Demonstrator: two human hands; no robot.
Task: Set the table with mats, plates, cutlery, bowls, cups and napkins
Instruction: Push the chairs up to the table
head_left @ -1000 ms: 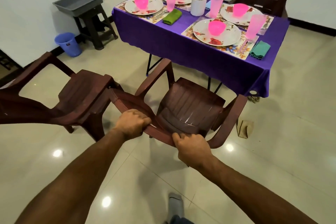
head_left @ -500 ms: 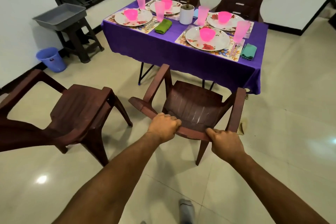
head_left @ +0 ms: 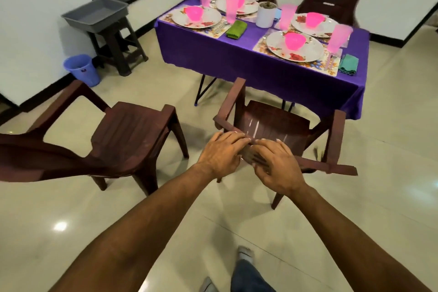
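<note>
- Head view: the left hand (head_left: 221,152) and right hand (head_left: 276,165) lay side by side, fingers nearly straight, on the top edge of the chair (head_left: 277,125) back, gripping nothing.
- Beyond the hands stood the table (head_left: 237,59), laid with mats, plates (head_left: 295,46), pink bowls (head_left: 294,40), cups (head_left: 339,38) and napkins (head_left: 236,29); cutlery was too blurred to make out.
- A second chair (head_left: 128,135) stood to the left of the left hand.
- The chair looked like stiff, light moulded plastic, likely to slide easily on the glossy floor; the back rail or the arms seemed the best holds.
</note>
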